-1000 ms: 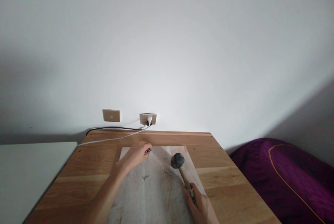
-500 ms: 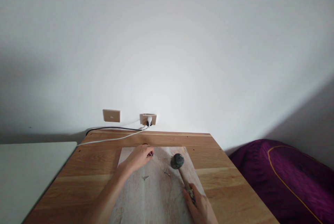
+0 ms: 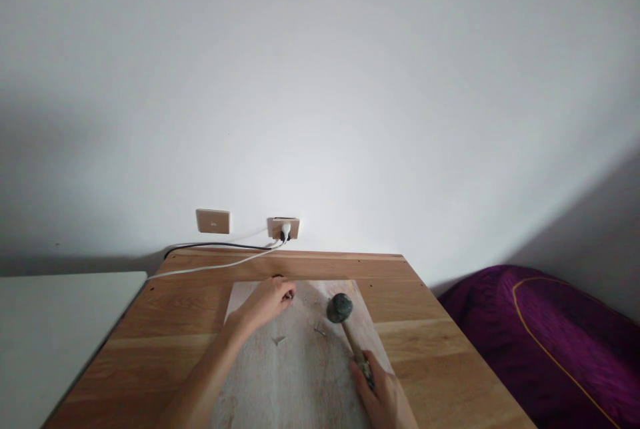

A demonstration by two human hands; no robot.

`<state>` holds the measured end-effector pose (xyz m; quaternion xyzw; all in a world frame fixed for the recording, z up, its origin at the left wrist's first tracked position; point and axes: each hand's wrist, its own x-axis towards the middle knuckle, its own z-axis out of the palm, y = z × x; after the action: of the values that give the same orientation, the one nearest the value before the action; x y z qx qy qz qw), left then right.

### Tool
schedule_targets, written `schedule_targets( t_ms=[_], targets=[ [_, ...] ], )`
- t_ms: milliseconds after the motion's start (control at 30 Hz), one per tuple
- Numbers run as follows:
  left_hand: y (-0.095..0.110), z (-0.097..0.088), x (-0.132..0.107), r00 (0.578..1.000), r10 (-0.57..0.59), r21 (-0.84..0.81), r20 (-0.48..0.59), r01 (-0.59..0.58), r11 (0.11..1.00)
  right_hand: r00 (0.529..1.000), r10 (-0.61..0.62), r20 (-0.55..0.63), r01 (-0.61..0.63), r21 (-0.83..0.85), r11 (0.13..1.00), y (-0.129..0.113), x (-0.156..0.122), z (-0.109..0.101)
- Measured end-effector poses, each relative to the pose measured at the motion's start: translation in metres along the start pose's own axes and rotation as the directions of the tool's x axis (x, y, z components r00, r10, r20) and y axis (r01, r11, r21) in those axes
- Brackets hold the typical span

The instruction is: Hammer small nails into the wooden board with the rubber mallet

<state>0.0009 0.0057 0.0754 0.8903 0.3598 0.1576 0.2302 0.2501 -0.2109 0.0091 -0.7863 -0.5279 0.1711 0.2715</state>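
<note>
A rubber mallet [image 3: 341, 309] with a dark head and a light wooden handle is in my right hand [image 3: 384, 394], its head raised over the right side of a pale, worn board [image 3: 285, 382]. Near the board's far left corner, my left hand [image 3: 273, 296] is closed in a pinch. Whatever lies between its fingertips is too small to make out. Several nails [image 3: 320, 330] lie loose on the board near the mallet head. Left of them rests a small, thin pale piece [image 3: 278, 340].
The board lies on a wooden table [image 3: 425, 342] against a white wall. A black cable and a white cable [image 3: 210, 268] run along its back edge to a socket [image 3: 285, 228]. A white surface [image 3: 55, 342] adjoins on the left; a purple cushion-like thing [image 3: 500, 329] bulges on the right.
</note>
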Motion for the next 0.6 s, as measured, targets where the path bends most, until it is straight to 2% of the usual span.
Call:
schedule_targets(
  t_ms=[100,267,400,600],
  targets=[
    [0.001,0.001,0.0,1.0,-0.005,0.002,0.01,0.005,1.0,1.0,-0.009,-0.008,0.009,0.005,1.0,0.002,0.001,0.0],
    [0.001,0.002,0.001,1.0,-0.005,-0.02,0.011,0.005,1.0,0.998,0.006,0.055,-0.006,0.005,1.0,0.003,0.001,-0.004],
    [-0.001,0.003,0.0,1.0,0.001,-0.029,0.002,0.0,1.0,0.999,-0.009,-0.037,0.009,0.004,1.0,-0.001,0.0,-0.003],
    [0.001,0.003,0.0,1.0,0.008,-0.075,0.011,-0.007,0.997,0.997,-0.03,-0.077,0.029,-0.013,1.0,-0.007,-0.003,-0.004]
  ],
)
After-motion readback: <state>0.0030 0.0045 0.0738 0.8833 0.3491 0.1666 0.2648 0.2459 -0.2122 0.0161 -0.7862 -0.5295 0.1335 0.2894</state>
